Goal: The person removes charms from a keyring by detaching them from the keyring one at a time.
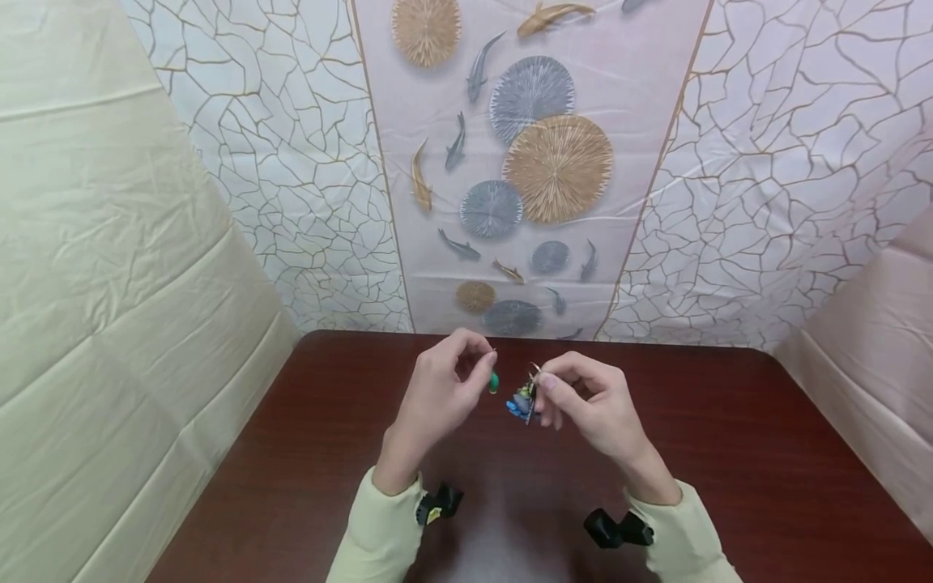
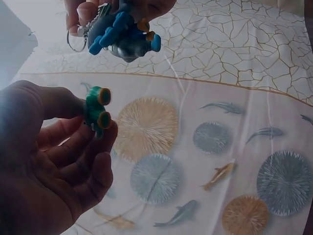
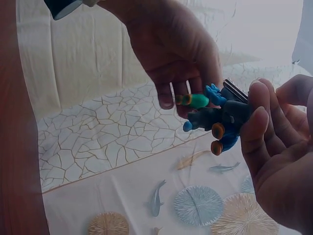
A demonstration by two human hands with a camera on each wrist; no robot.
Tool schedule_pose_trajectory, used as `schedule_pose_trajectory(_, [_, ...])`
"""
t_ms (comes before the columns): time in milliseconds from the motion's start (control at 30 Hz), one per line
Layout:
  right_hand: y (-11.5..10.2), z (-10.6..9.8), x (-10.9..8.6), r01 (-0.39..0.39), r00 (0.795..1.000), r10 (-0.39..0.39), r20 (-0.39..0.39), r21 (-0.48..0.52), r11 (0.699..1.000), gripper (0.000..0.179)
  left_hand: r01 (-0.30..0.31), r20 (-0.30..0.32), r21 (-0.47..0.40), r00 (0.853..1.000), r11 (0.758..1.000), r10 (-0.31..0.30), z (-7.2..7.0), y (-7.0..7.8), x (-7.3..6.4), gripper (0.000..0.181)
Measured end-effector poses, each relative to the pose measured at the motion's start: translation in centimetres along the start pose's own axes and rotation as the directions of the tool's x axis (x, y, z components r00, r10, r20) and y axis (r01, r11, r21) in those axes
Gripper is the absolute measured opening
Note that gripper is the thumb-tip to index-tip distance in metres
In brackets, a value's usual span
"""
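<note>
Between thumb and fingers, my left hand [image 1: 440, 389] pinches a small green figurine charm [image 2: 92, 111] with orange-ended feet. My right hand [image 1: 598, 397] pinches a metal key ring [image 1: 535, 367]. From that ring hang a key [image 2: 103, 11] and a bunch of grey and blue figurine charms [image 3: 234, 113], some with orange ends. In the head view the green charm is just left of the bunch, apart from it, and both are held above the table. How many charms are in the bunch cannot be told, as they overlap and my right fingers cover part.
A dark reddish-brown table [image 1: 328, 453] lies beneath both hands. Behind it hangs a patterned cloth [image 1: 510, 267] with fish and round motifs. Plain cream cloth [image 1: 131, 308] borders the left side. Black wrist devices [image 1: 615, 530] sit at both cuffs.
</note>
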State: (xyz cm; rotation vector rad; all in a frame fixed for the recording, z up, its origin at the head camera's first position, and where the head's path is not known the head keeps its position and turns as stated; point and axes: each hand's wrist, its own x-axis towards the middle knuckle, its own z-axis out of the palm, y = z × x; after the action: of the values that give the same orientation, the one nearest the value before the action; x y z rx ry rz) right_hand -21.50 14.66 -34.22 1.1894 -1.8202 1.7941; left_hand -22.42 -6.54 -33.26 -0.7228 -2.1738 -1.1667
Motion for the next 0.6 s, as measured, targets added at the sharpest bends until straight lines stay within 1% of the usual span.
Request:
schedule_pose_trajectory(167, [0.3, -0.2, 0.2, 0.021, 1.0, -0.021, -0.009, 0.02, 1.0, 0.017, 0.049, 0.049, 0.031, 0.998, 0.998, -0.051, 0.0, -0.7, 0.1, 0.005])
schedule_pose_trajectory(267, [0.4, -0.3, 0.2, 0.025, 1.0, -0.024, -0.014, 0.034, 0.999, 0.018, 0.086, 0.088, 0.048, 0.992, 0.995, -0.09, 0.0, -1.1, 0.2, 0.005])
schedule_pose_trajectory(333, [0.4, -0.4, 0.3, 0.022, 1.0, -0.021, -0.017, 0.044, 0.999, 0.017, 0.114, 0.12, 0.06, 0.985, 0.992, -0.12, -0.1, -1.4, 0.2, 0.005])
schedule_pose_trajectory(467, [0.4, -0.5, 0.3, 0.001, 1.0, 0.0, -0.016, 0.047, 0.999, 0.015, 0.178, 0.17, 0.09, 0.967, 0.98, -0.191, -0.4, -2.2, 0.2, 0.005])
schedule_pose_trajectory(600, [0.4, -0.6, 0.2, -0.022, 1.0, 0.023, -0.017, 0.035, 0.999, 0.014, 0.222, 0.212, 0.108, 0.947, 0.969, -0.24, -0.5, -3.2, 0.2, 0.004])
